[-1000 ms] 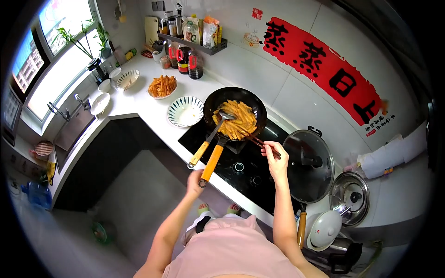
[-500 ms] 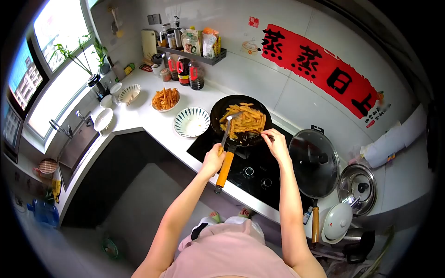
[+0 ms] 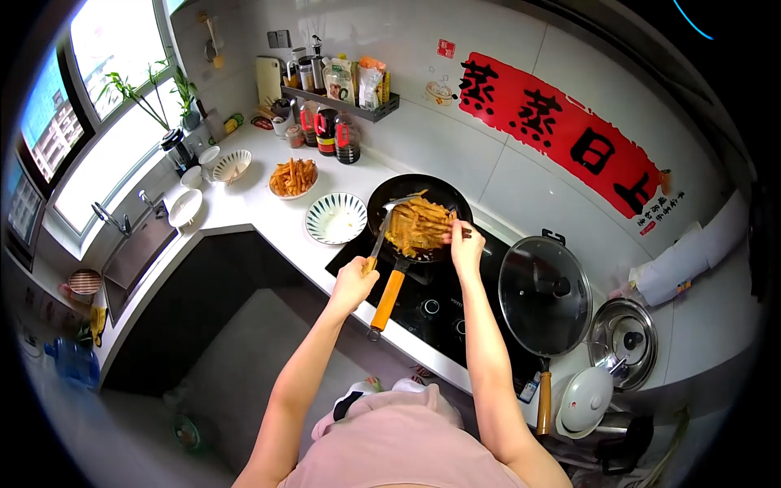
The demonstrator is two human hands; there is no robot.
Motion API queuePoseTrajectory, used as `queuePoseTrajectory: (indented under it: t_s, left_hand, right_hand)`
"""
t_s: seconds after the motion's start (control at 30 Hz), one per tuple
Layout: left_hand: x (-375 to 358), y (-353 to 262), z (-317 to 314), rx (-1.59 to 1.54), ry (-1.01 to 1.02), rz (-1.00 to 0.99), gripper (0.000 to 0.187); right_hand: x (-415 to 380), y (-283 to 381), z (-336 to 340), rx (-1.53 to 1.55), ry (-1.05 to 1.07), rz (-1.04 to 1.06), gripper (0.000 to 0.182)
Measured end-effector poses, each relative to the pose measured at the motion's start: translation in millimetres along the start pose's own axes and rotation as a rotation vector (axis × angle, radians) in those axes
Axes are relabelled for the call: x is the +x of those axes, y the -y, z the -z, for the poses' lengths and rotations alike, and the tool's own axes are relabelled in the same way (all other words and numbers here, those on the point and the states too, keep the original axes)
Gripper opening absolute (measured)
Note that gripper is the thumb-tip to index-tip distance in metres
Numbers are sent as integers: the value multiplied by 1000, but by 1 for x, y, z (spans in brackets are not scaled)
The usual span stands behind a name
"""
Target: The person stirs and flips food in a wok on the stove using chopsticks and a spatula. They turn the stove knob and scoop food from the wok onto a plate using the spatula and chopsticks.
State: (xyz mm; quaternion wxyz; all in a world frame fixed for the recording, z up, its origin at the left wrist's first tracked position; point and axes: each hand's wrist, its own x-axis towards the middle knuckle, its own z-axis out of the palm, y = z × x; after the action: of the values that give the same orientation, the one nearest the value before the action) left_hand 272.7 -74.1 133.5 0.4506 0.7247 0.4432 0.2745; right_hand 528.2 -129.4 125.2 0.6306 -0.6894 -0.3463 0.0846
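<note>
My left hand [image 3: 355, 285] is wrapped round the wooden handle of a metal spatula [image 3: 381, 234], whose head lies at the left side of the food. Golden fried strips [image 3: 421, 225] are heaped in the black wok [image 3: 382, 192] on the black stove [image 3: 415, 305]. My right hand [image 3: 467, 246] is closed over the wok's right side, gripping a thin dark utensil, perhaps chopsticks, mostly hidden by the fingers. Between my hands the wok's orange wooden handle [image 3: 389, 299] points toward me, with neither hand on it.
Left of the wok stand a striped bowl [image 3: 336, 218] and a plate of fried strips [image 3: 293, 178]. A glass lid [image 3: 545, 297] rests at the right, beside a steel pan [image 3: 623, 343] and a white pot [image 3: 586, 400]. The sink [image 3: 140, 260] is far left.
My right hand has moved left, in over the wok's right side. My left hand and the spatula have shifted left and slightly down. The strips are bunched differently. The view has shifted slightly.
</note>
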Motion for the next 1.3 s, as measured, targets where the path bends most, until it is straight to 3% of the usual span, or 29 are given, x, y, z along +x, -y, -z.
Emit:
queuePoseTrajectory:
  t_s: [0.07, 0.13, 0.17, 0.2, 0.3, 0.37, 0.5, 0.6, 0.63, 0.8, 0.9, 1.0, 1.3]
  left_hand:
    - [-6, -12, 2, -3, 29, 18, 33]
    - [-13, -27, 6, -91, 153, 246, 35]
    - [-16, -30, 7, 14, 148, 193, 35]
    - [-10, 2, -4, 115, 6, -106, 33]
    - [-14, 1, -8, 89, -42, -202, 31]
    - [-24, -33, -3, 89, 59, 167, 32]
    - [-20, -39, -12, 97, 62, 180, 33]
    - [-4, -4, -37, 133, -53, 82, 36]
    - [-8, -19, -39, 88, -42, 183, 39]
    - [-20, -34, -44, -34, -15, 313, 39]
    - [-23, 0, -45, 74, 29, 91, 37]
    - [-26, -18, -35, -70, 11, 145, 36]
    - [31, -24, -20, -83, -99, 212, 39]
  right_hand:
    - [-8, -2, 1, 38, 36, -6, 27]
    - [-12, -3, 13, 17, 59, 2, 26]
    - [-15, 1, 21, 25, 69, -11, 26]
    - [-17, 4, 30, 34, 78, -24, 25]
    - [-15, 16, 56, 73, 62, -44, 23]
    - [-12, 24, 74, 151, 1, -55, 23]
    - [10, 8, 92, -78, -104, 108, 23]
    - [23, -16, 75, -118, -95, 99, 25]
    - [27, -28, 65, -111, -89, 106, 25]
    - [43, -53, 26, 55, -24, 62, 24]
    - [50, -42, 26, -33, -51, 97, 23]
    - [49, -13, 25, 0, -96, 92, 22]
    - [59, -12, -40, 252, 210, -44, 22]
